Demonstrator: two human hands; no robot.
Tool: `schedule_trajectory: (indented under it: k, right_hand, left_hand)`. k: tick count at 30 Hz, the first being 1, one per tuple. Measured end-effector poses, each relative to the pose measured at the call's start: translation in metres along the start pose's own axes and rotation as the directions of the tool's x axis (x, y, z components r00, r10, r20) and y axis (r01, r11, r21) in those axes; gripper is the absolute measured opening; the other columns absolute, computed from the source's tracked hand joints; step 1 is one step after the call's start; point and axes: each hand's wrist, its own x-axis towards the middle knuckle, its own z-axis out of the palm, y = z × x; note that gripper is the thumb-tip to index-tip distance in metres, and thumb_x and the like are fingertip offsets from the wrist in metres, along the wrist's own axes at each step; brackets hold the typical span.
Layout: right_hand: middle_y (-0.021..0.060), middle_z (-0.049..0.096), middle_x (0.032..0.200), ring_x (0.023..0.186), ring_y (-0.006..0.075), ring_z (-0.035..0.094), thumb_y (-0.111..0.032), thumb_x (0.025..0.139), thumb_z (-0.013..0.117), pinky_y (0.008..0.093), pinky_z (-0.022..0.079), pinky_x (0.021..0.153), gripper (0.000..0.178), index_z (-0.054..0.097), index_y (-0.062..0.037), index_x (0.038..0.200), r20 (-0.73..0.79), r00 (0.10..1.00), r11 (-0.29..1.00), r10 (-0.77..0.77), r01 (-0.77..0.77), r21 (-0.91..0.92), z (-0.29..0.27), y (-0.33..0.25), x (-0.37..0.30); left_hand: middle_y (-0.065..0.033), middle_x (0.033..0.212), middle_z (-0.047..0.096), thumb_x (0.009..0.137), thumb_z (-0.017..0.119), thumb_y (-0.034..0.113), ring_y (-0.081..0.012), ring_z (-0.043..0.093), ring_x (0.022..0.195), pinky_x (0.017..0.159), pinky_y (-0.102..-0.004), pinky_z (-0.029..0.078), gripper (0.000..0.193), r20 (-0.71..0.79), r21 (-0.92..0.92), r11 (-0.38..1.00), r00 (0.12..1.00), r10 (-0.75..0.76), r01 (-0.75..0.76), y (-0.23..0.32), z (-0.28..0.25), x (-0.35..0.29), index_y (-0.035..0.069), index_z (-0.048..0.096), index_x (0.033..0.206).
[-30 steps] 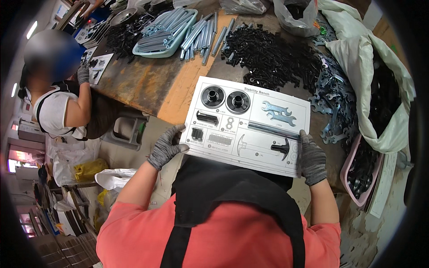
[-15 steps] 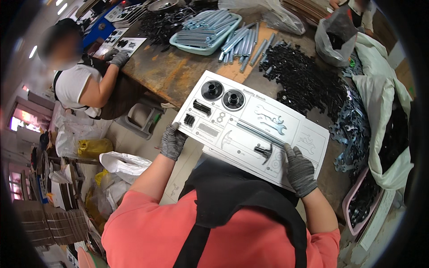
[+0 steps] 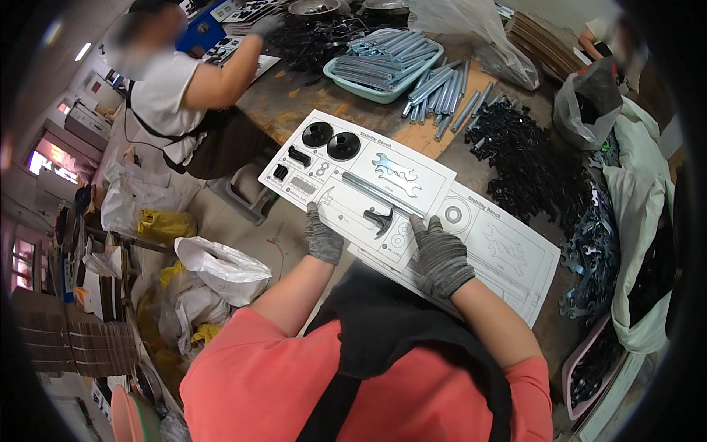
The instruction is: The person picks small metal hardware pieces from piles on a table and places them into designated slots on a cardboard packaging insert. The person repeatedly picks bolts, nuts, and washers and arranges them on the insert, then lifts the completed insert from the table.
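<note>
A white printed card (image 3: 352, 161) lies tilted across a second printed card (image 3: 508, 254) in front of me. On the upper card sit two black discs (image 3: 343, 146), small black plastic parts (image 3: 299, 155), shiny flat wrenches (image 3: 395, 171), metal rods (image 3: 368, 189) and a black T-shaped knob (image 3: 380, 220). My left hand (image 3: 322, 239), in a grey glove, is closed on the card's near left edge, its fingers partly hidden beneath. My gloved right hand (image 3: 442, 259) grips the upper card's right end, fingertips at the rods' end. It covers part of both cards.
On the table (image 3: 283, 99) stand a light-green tray (image 3: 383, 94) of metal tubes, loose tubes (image 3: 445, 92), a heap of black parts (image 3: 526, 158) and a pile of wrenches (image 3: 582, 243). A co-worker (image 3: 166, 88) sits left; another person is far right. Sacks (image 3: 221, 269) lie left.
The upper card has slid left with both hands, baring more of the second card on the right. The co-worker's arm has reached up and away across the table. My view has shifted.
</note>
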Motion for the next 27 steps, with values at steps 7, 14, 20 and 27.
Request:
schedule_trajectory:
  k: [7,14,20,27]
  right_hand:
    - [0.0240,0.042,0.129,0.094,0.0324,0.060,-0.012,0.079,0.051,0.0426,0.049,0.076,0.059,0.031,-0.0088,0.134,-0.131,0.985,0.994,-0.110,0.112,0.007,-0.009,0.002,0.017]
    - [0.0194,0.058,0.106,0.087,0.0342,0.060,-0.009,0.081,0.049,0.0413,0.049,0.075,0.048,0.039,-0.0115,0.128,-0.326,0.943,0.981,-0.064,0.120,0.155,-0.008,0.044,-0.015]
    - [0.0172,0.059,0.106,0.091,0.0333,0.059,-0.009,0.081,0.052,0.0405,0.048,0.078,0.049,0.040,-0.0108,0.128,-0.254,0.962,0.932,0.102,-0.003,0.362,0.013,0.083,-0.066]
    - [0.0172,0.060,0.107,0.102,0.0267,0.058,-0.003,0.081,0.051,0.0341,0.045,0.088,0.042,0.048,-0.0037,0.123,-0.275,0.921,0.699,0.276,0.005,0.715,0.032,0.105,-0.117]
  left_hand:
    - [-0.0128,0.129,0.045,0.094,0.033,0.037,-0.0295,0.045,0.116,0.099,-0.0405,0.037,0.049,0.025,-0.051,0.997,0.998,0.054,-0.053,0.016,-0.003,0.047,0.006,0.036,0.131]
    - [-0.0124,0.123,0.051,0.092,0.041,0.034,-0.0305,0.049,0.111,0.096,-0.0412,0.040,0.045,-0.082,0.000,0.983,0.980,0.181,-0.181,0.047,0.018,0.084,0.004,0.043,0.126]
    - [-0.0132,0.113,0.057,0.086,0.051,0.029,-0.0296,0.055,0.101,0.090,-0.0416,0.044,0.042,-0.101,0.011,0.952,0.947,0.305,-0.305,0.071,-0.006,0.164,0.003,0.050,0.118]
    - [-0.0129,0.099,0.061,0.086,0.055,0.025,-0.0253,0.058,0.081,0.071,-0.0362,0.049,0.035,-0.218,0.336,0.870,0.869,0.444,-0.360,0.095,-0.024,0.222,-0.001,0.055,0.109]
